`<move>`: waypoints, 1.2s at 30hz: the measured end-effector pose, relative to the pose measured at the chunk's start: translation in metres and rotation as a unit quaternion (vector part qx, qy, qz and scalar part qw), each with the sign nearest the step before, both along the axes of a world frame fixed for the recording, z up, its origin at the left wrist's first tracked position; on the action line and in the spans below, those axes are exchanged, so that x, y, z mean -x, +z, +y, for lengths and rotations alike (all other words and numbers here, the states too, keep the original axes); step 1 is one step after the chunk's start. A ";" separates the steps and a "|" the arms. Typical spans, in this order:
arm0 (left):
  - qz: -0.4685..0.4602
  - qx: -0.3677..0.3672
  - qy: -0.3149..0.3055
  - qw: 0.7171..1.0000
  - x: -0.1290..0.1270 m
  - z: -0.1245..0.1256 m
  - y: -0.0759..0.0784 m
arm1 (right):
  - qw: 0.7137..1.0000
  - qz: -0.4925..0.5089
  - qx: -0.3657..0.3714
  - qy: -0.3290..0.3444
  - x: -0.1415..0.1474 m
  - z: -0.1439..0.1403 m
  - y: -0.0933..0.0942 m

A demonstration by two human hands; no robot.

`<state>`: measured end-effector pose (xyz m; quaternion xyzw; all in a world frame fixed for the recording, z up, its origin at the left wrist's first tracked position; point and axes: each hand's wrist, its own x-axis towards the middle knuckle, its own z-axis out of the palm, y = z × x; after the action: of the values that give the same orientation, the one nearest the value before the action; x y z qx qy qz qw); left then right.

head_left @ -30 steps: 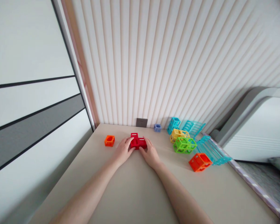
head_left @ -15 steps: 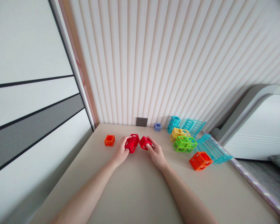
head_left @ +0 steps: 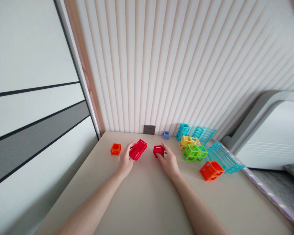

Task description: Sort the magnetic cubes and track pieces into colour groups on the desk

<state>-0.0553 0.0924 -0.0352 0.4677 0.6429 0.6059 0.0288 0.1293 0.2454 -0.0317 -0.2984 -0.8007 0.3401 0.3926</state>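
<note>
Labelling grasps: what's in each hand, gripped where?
Left hand: two-cell red piece, by its near end. Right hand: single red cube, by its right side.

Two red blocks: a double block [head_left: 138, 149] at 11 o'clock of the table's middle, a single cube [head_left: 158, 151] at 12. Two orange cubes: small one [head_left: 115, 149] at 10, bigger one [head_left: 210, 170] at 2. One yellow block [head_left: 188, 141], one green block [head_left: 194, 152], one small blue cube [head_left: 166, 134], one teal cube [head_left: 183, 131], two teal racks [head_left: 224, 158], at 1 to 2.
</note>
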 end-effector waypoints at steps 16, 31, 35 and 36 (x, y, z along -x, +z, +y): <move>-0.014 0.013 -0.093 0.995 -0.013 -0.006 0.009 | 0.960 -0.206 -0.188 0.020 0.003 -0.005 0.015; 0.083 -0.016 -0.135 0.987 -0.016 -0.006 0.011 | 0.984 0.059 0.143 0.086 -0.002 -0.049 0.029; 0.098 -0.024 -0.138 0.985 -0.019 -0.005 0.015 | 0.962 0.071 0.222 0.140 0.004 -0.061 0.027; 0.095 -0.023 -0.139 0.985 -0.020 -0.005 0.016 | 0.958 0.090 0.236 0.139 0.006 -0.062 0.027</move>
<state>-0.0357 0.0870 -0.0193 0.6085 0.5574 0.5633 0.0408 0.1232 0.1837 -0.0043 -0.2364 -0.6926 0.5961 0.3301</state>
